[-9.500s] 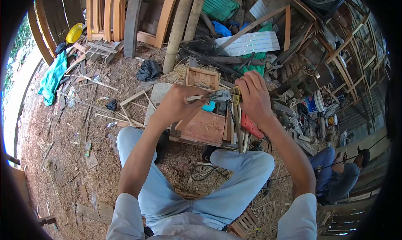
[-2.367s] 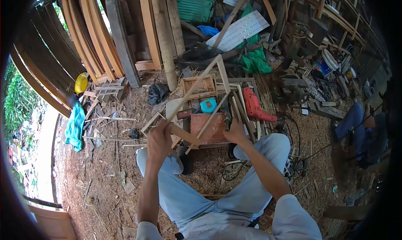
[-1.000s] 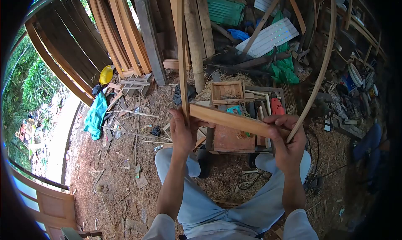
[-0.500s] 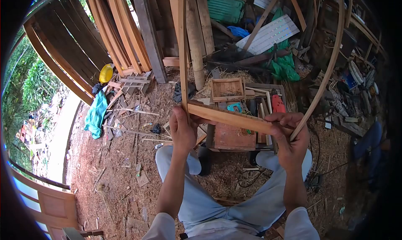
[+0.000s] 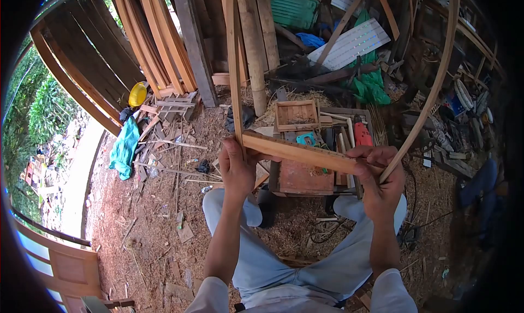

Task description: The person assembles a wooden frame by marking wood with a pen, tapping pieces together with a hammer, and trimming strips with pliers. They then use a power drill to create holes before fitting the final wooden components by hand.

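Observation:
A short wooden crosspiece [image 5: 305,154] spans between my two hands, slightly lower at its right end. My left hand [image 5: 239,168] is closed around its left end, where a long upright wooden strip [image 5: 233,67] meets it, thumb pressed on the strip. At the other end, my right hand [image 5: 379,184] pinches the crosspiece between thumb and fingers. A second long strip [image 5: 428,105] runs up and away from that same hand, its lower end lying in the palm. Both strips extend to the top of the view.
Beyond my knees stands a low wooden worktable [image 5: 305,179] bearing a small wooden box [image 5: 296,115], a red power tool [image 5: 362,134] and a turquoise tool [image 5: 305,139]. Shavings and offcuts cover the floor. Tall timbers [image 5: 164,45] lean at the back left; a green tarp [image 5: 371,89] lies at the back right.
The far ends of the two long strips have spread slightly, the left one leftward and the right one rightward. My hands keep the same holds, the right shifted a touch rightward.

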Demonstrator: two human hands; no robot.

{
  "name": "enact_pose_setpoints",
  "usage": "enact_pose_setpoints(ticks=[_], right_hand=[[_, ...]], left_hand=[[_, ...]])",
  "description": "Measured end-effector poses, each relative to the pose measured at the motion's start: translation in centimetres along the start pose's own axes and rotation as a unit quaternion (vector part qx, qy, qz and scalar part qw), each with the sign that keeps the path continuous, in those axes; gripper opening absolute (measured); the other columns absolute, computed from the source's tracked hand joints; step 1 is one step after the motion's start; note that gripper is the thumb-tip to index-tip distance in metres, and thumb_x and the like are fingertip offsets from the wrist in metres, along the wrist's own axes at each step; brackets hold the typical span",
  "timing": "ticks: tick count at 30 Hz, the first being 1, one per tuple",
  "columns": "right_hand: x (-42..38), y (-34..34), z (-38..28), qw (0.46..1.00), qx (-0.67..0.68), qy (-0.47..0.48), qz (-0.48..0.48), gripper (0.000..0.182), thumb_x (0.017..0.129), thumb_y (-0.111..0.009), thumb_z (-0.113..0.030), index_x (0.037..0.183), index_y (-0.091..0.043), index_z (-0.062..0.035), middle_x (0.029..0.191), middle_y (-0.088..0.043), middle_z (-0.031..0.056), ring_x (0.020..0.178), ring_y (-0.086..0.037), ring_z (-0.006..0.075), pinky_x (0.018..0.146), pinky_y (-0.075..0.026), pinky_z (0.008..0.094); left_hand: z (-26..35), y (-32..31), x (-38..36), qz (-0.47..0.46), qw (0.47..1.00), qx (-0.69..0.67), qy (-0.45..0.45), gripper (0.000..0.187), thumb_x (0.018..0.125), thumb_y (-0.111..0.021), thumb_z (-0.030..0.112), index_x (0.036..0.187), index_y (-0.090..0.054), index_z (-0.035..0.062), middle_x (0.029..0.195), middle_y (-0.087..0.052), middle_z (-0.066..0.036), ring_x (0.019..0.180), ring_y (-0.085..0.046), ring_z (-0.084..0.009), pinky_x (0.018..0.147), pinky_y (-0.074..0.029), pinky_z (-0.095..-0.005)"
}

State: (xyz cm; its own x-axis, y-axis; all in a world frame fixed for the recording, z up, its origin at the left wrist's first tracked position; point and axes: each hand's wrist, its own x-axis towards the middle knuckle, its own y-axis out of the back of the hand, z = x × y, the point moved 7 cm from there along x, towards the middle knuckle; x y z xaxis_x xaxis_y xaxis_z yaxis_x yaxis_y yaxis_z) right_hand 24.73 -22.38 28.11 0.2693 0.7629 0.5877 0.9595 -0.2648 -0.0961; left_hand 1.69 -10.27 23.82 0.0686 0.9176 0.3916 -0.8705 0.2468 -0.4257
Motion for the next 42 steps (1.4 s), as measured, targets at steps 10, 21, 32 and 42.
enact_pose_setpoints(ticks=[10, 21, 32, 42], right_hand=[[0.1, 0.1, 0.2, 1.000, 0.013, 0.003, 0.004, 0.022, 0.089, -0.062, -0.001, 0.099, -0.044, -0.0022, 0.100, -0.065, 0.0195, 0.095, -0.065, 0.0212, 0.080, -0.056, 0.0305], [0.1, -0.1, 0.0, 1.000, 0.001, 0.013, -0.001, 0.020, 0.089, -0.061, 0.002, 0.099, -0.044, -0.0023, 0.101, -0.064, 0.0188, 0.097, -0.064, 0.0214, 0.081, -0.056, 0.0306], [0.9, -0.3, 2.9, 0.994, 0.068, -0.079, -0.009, 0.026, 0.087, -0.066, -0.004, 0.104, -0.046, -0.0012, 0.103, -0.065, 0.0171, 0.098, -0.065, 0.0215, 0.082, -0.055, 0.0298], [1.1, -0.2, 5.7, 0.987, 0.113, -0.107, 0.030, 0.034, 0.085, -0.070, -0.010, 0.109, -0.047, -0.0027, 0.104, -0.065, 0.0162, 0.096, -0.066, 0.0208, 0.062, -0.052, 0.0246]], left_hand=[[0.5, -0.2, 0.0, -0.021, 0.999, 0.032, -0.018, 0.057, 0.101, -0.030, 0.048, 0.110, -0.052, -0.0035, 0.094, -0.061, -0.013, 0.082, -0.065, -0.0248, 0.071, -0.059, -0.0407], [0.4, -0.2, -0.1, -0.035, 0.999, 0.019, -0.014, 0.056, 0.100, -0.032, 0.051, 0.112, -0.054, 0.0003, 0.099, -0.061, -0.011, 0.085, -0.062, -0.0190, 0.072, -0.056, -0.0355], [1.2, 0.0, 0.4, -0.093, 0.978, 0.184, -0.039, 0.045, 0.104, -0.030, 0.037, 0.107, -0.051, -0.0030, 0.089, -0.064, -0.015, 0.078, -0.063, -0.0206, 0.070, -0.051, -0.0326], [2.2, -0.2, 0.1, -0.079, 0.973, 0.213, -0.046, 0.041, 0.105, -0.030, 0.033, 0.110, -0.050, -0.0025, 0.083, -0.067, -0.012, 0.076, -0.064, -0.0166, 0.073, -0.051, -0.0302]])
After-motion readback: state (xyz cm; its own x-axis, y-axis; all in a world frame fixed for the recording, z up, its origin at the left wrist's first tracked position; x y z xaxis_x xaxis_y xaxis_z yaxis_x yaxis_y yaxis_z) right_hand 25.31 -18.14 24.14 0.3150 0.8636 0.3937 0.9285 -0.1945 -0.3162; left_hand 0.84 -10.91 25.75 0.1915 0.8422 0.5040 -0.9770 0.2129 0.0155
